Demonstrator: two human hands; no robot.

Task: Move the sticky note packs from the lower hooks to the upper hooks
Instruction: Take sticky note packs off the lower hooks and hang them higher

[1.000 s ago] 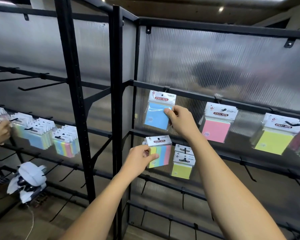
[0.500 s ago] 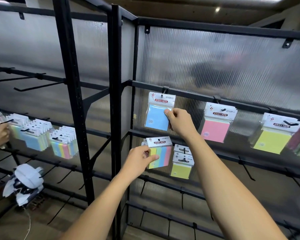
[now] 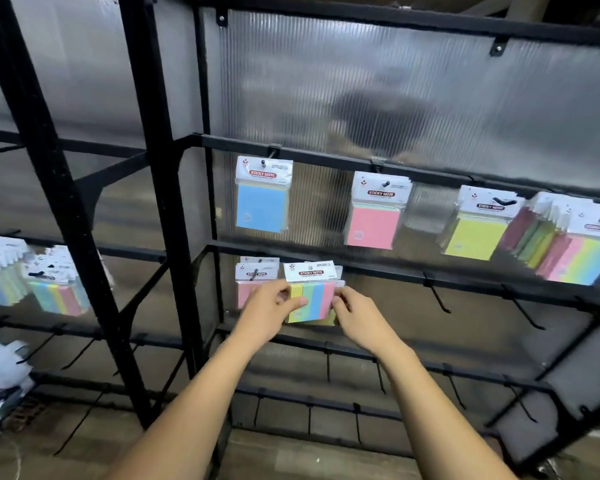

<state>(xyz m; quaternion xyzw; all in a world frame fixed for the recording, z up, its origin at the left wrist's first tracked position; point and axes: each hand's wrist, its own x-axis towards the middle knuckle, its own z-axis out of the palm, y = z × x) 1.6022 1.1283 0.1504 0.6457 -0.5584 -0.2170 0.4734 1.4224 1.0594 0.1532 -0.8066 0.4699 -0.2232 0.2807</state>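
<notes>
A multicolour striped sticky note pack (image 3: 314, 294) is at the lower rail. My left hand (image 3: 272, 308) grips its left edge, thumb across the front. My right hand (image 3: 355, 315) pinches its right edge. Behind and to the left, pink packs (image 3: 255, 284) hang on a lower hook. On the upper rail hang a blue pack (image 3: 262, 199), a pink pack (image 3: 376, 213), a yellow pack (image 3: 478, 225) and several striped packs (image 3: 575, 244) at the far right.
Black bare hooks (image 3: 437, 294) stick out along the lower rails to the right and below. A thick black frame post (image 3: 160, 168) stands left of the packs. More packs (image 3: 54, 285) hang on the left rack. White objects (image 3: 0, 379) lie low at the left.
My right hand let go of the blue pack on the upper hook and came down to the striped pack. The view shifted closer and to the right.
</notes>
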